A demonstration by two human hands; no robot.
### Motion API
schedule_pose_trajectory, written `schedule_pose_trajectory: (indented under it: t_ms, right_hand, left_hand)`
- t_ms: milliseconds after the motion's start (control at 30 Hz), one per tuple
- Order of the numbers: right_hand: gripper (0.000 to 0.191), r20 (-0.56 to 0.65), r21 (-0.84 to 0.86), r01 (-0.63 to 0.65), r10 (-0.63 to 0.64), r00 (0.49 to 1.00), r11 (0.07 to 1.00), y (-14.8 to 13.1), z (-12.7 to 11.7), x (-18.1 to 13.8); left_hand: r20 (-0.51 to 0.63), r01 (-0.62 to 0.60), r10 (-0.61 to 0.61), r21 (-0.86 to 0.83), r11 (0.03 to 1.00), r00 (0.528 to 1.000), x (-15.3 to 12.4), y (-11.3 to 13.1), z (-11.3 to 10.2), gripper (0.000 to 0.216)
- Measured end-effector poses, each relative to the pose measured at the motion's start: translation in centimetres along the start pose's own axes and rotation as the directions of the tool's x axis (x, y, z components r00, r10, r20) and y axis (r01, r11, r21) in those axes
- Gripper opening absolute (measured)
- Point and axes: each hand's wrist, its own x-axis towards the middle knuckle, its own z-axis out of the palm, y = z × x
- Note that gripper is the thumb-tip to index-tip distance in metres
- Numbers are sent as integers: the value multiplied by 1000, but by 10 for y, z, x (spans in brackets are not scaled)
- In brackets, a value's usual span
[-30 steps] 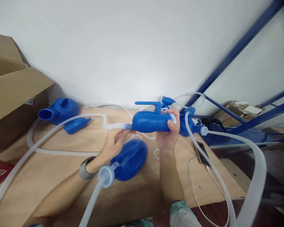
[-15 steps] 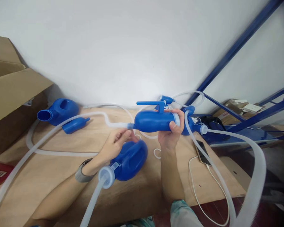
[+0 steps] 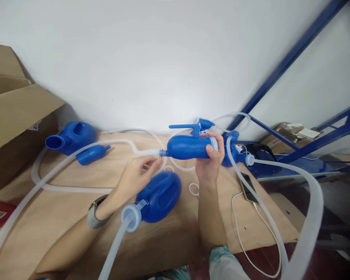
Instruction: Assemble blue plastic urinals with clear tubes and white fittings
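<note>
1. Over the last second, our left hand [image 3: 136, 174] has drawn slightly left; the hose [image 3: 147, 153] stays joined to the bottle [image 3: 188, 147], so that connection seems unfinished business.
2. Left wrist angles far-right, fingertips near-together at the clip [image 3: 162, 153] (gripping? can't tell).
3. Right hand [image 3: 208, 167] grips bottle's right end, mid-scene.

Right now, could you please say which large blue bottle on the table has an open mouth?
The far-left bottle, beside the cardboard box: it is uncapped, whereas the front bottle and right-hand bottle are capped.
</note>
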Motion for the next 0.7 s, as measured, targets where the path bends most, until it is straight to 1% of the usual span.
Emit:
schedule_pose_trajectory:
  t_ms: [33, 67, 100, 133, 167, 200, 233, 300, 367, 400, 433, 467, 500, 533, 567, 600, 633, 667, 700]
  right_hand:
    - [34, 1, -30, 4, -4, 1000, 1000, -1, 0, 0]
    - [34, 7, -49, 7, -7, 1000, 999, -2, 0, -1]
    - [34, 25, -54, 4, -3, 1000, 999, -2, 1, -3]
    - [35, 58, -47, -7, 10, 998, 999, -3, 2, -6]
    - [36, 99, -35, -25, 28, 995, 999, -4, 4, -9]
    - [37, 141, -28, -44, 47, 989, 999, -4, 5, -12]
    - [37, 179, -28, -54, 58, 982, 998, -4, 4, -15]
    - [43, 262, -52, -34, 47, 964, 998, -5, -3, -21]
    - [62, 371, -137, 16, 36, 928, 991, -5, -23, -25]
    - [71, 430, -221, 34, 66, 900, 975, -4, -37, -28]
    - [78, 471, -339, 43, 130, 873, 940, -2, -54, -33]
    - [77, 475, -489, 41, 227, 850, 871, 2, -73, -39]
    - [72, 447, -635, 22, 343, 826, 772, 7, -93, -47]
    - [67, 392, -747, -6, 447, 804, 665, 14, -112, -58]
    - [62, 333, -826, -22, 520, 786, 563, 22, -130, -71]
    - [58, 306, -876, -11, 572, 761, 483, 32, -146, -84]
    - [54, 287, -905, 8, 594, 751, 426, 41, -159, -98]
    - [52, 280, -919, 26, 601, 748, 394, 51, -169, -110]
    - [48, 280, -923, 41, 591, 756, 383, 59, -176, -120]
  left_hand:
    - [-105, -68, 78, 99, 993, 991, -1, 1, -5, 26]
    - [-186, -133, 168, 187, 973, 968, -1, 2, -9, 21]
    - [-222, -195, 255, 259, 946, 941, -1, 2, -13, 18]
    - [-202, -254, 325, 313, 915, 924, 0, 3, -16, 25]
    - [-137, -302, 366, 344, 889, 921, 1, 3, -18, 38]
    - [-43, -330, 367, 348, 877, 929, 2, 3, -19, 52]
    - [50, -332, 336, 334, 882, 941, 3, 1, -19, 62]
    - [189, -287, 239, 291, 913, 952, 6, -3, -19, 66]
    - [236, -249, 189, 260, 933, 953, 10, -7, -20, 64]
    - [233, -249, 193, 238, 939, 953, 12, -9, -21, 63]
    - [220, -256, 211, 205, 945, 952, 13, -11, -22, 60]
    - [202, -261, 227, 160, 952, 953, 15, -11, -25, 57]
    - [182, -254, 232, 107, 961, 955, 17, -12, -27, 52]
    - [164, -238, 227, 50, 970, 960, 19, -12, -30, 45]
    - [150, -212, 211, -9, 977, 966, 21, -12, -33, 38]
    - [142, -179, 186, -62, 982, 972, 22, -12, -35, 32]
    - [142, -144, 157, -101, 985, 977, 24, -12, -37, 29]
    - [149, -113, 131, -122, 986, 980, 25, -12, -39, 28]
    - [158, -98, 118, -128, 987, 980, 26, -13, -40, 29]
